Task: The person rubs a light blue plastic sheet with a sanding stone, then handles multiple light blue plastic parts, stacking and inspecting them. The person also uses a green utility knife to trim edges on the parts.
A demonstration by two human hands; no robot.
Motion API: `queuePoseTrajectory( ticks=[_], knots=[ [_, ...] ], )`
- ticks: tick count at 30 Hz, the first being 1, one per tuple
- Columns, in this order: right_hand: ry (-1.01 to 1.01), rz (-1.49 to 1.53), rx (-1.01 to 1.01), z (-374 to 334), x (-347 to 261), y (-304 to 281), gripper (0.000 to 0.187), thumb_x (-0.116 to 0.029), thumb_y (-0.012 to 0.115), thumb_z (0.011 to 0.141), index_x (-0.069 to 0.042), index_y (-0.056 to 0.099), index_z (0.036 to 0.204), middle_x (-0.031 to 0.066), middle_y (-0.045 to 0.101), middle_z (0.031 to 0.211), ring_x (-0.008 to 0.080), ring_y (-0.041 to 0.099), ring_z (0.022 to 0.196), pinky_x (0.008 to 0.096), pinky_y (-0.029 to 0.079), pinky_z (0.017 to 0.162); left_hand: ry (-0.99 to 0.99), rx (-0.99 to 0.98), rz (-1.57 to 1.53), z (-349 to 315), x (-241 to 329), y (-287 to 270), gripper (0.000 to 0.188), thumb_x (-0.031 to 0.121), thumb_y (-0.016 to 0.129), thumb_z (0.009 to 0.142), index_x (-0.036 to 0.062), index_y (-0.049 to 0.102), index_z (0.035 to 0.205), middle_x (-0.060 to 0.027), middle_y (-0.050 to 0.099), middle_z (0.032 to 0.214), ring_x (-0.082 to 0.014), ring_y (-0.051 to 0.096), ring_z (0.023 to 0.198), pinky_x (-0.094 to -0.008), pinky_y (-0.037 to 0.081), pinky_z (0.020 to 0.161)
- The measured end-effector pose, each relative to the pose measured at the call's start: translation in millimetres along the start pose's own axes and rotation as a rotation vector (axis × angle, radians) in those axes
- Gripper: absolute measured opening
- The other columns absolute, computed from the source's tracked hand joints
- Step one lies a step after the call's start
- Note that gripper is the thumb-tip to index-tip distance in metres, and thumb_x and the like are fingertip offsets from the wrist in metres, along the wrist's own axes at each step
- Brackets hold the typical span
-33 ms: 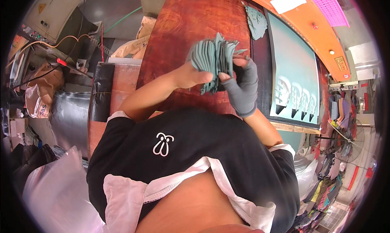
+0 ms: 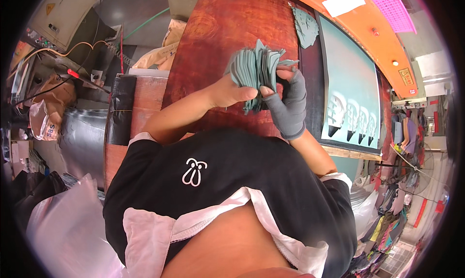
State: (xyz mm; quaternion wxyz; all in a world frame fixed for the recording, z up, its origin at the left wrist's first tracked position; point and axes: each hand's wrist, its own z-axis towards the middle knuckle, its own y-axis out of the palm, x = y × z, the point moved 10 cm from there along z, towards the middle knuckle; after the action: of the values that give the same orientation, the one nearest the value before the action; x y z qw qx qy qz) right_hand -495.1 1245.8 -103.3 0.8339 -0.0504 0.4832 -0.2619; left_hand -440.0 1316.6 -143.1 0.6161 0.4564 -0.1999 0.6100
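A thick stack of teal cut sheet pieces (image 2: 249, 67) is held upright above the reddish-brown table (image 2: 218, 21). My bare left hand (image 2: 230, 90) is closed round its left side, thumb along the near edge; its other fingers are mostly hidden behind the pieces. My right hand (image 2: 289, 103), in a grey glove with bare fingertips, grips the right side, thumb against the stack. A few pieces fan out at the top and right.
To the right lies a teal sheet (image 2: 348, 60) with several shaped cut-outs at its near end. Loose teal pieces (image 2: 305, 28) lie beyond my right hand. An orange machine beam (image 2: 387, 45) spans the far right. Paper bags (image 2: 51, 108) stand left.
The stack and my left hand have shifted very slightly to the right. Both hands keep their hold.
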Motion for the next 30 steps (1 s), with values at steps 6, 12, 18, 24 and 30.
queuePoseTrajectory(
  ticks=[6, 12, 18, 24, 30],
  knots=[
    [0.013, -0.107, -0.238, 7, 12, -4, 0.032, -0.018, 0.075, 0.074, -0.004, 0.053, 0.094, 0.0096, 0.054, 0.099, 0.0206, 0.052, 0.091, 0.0334, 0.043, 0.081, 0.051, 0.136, -0.129, -4, -11, -5, 0.076, 0.037, 0.072, 0.077, -0.0005, 0.039, 0.135, -0.0127, 0.049, 0.134, -0.0195, 0.047, 0.123, -0.0351, 0.036, 0.103],
    [-0.004, -0.156, -0.282, 1, 12, 1, 0.035, -0.02, 0.075, 0.074, -0.003, 0.052, 0.093, 0.0085, 0.052, 0.091, 0.0232, 0.052, 0.085, 0.0341, 0.043, 0.079, -0.018, 0.02, -0.245, -15, -17, 7, 0.081, 0.029, 0.075, 0.074, 0.0016, 0.035, 0.138, -0.0092, 0.044, 0.138, -0.0186, 0.045, 0.124, -0.0349, 0.036, 0.103],
    [-0.135, -0.386, -0.135, 18, -30, -14, 0.058, -0.026, 0.08, 0.067, 0.0, 0.055, 0.112, 0.013, 0.057, 0.105, 0.0279, 0.055, 0.103, 0.0371, 0.044, 0.088, -0.146, 0.091, -0.122, -26, -30, 8, 0.057, 0.022, 0.076, 0.074, 0.0046, 0.048, 0.121, -0.0025, 0.054, 0.106, -0.0127, 0.051, 0.102, -0.0309, 0.042, 0.09],
    [0.086, 0.1, -0.393, 11, -15, 26, 0.046, -0.017, 0.074, 0.075, -0.004, 0.057, 0.116, 0.012, 0.061, 0.108, 0.0253, 0.06, 0.1, 0.0328, 0.048, 0.083, -0.265, 0.043, -0.177, -33, -42, 25, 0.059, 0.015, 0.078, 0.072, 0.0063, 0.048, 0.122, -0.0014, 0.055, 0.105, -0.0121, 0.052, 0.101, -0.0296, 0.044, 0.087],
    [-0.088, -0.091, -0.446, -1, -29, 28, 0.05, -0.016, 0.07, 0.077, -0.001, 0.052, 0.122, 0.0156, 0.061, 0.112, 0.0295, 0.059, 0.102, 0.0386, 0.046, 0.089, -0.234, -0.133, -0.342, -38, -38, 27, 0.07, 0.03, 0.08, 0.071, 0.0048, 0.044, 0.126, -0.003, 0.054, 0.114, -0.0143, 0.054, 0.104, -0.0295, 0.045, 0.089]
  ],
)
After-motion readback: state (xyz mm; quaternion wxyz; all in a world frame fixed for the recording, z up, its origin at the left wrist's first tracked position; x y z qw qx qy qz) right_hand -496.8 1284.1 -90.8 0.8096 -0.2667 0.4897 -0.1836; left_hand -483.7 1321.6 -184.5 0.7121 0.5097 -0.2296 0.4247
